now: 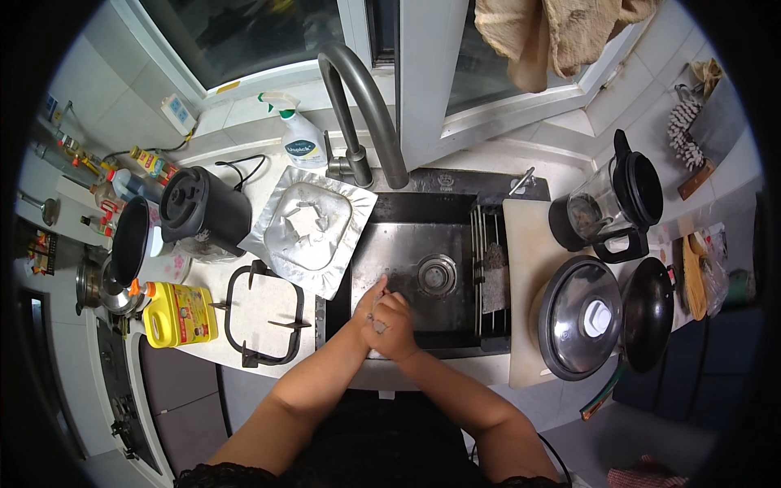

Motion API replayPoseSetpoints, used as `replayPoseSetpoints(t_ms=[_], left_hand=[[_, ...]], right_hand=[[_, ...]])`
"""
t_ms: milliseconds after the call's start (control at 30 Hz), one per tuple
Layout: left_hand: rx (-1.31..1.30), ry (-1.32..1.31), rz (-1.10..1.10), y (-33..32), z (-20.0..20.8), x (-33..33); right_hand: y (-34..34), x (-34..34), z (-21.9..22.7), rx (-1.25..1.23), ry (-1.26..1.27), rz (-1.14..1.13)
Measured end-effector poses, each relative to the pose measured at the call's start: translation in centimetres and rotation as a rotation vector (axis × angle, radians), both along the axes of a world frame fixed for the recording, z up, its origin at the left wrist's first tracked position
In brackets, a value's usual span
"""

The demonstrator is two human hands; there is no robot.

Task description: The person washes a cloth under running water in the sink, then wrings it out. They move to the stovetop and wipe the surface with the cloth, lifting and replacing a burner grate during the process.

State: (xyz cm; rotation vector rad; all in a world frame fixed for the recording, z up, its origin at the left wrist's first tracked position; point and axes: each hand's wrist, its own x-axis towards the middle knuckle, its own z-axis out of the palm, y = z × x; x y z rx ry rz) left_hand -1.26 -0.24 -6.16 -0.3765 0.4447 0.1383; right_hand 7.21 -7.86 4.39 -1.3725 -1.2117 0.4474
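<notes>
Over the near left part of the dark sink (pixel 390 244), my two hands are pressed together. My left hand (pixel 370 307) is mostly covered, but a finger shows stretched out toward the drain (pixel 437 276), so it looks open. Across it lies my right hand (pixel 394 327), its fingers curled and closed round the left. Grey smudges sit on the skin between and on the hands. Behind the sink rises a dark grey curved faucet (pixel 335 98), its spout above the basin's far edge; no stream of water shows.
Left of the sink lie a foil sheet (pixel 264 236), a black burner grate (pixel 301 325) and a yellow jug (pixel 183 313). A white spray bottle (pixel 303 142) stands behind. On the right are a rack (pixel 480 276), a cutting board (pixel 525 325), a lidded pan (pixel 569 317) and a blender jug (pixel 598 207).
</notes>
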Motion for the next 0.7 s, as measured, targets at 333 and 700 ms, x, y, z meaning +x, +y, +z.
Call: replayPoseSetpoints(t_ms=[333,700], left_hand=[[0.247,0.327,-0.136,0.0,4.0,1.3],[0.2,-0.088,-0.094,0.9,-0.8,0.7]], right_hand=[[0.1,0.0,-4.7,0.081,-0.237,-0.038],[0.2,-3.7,-15.2,-0.071,-0.191,-0.14]])
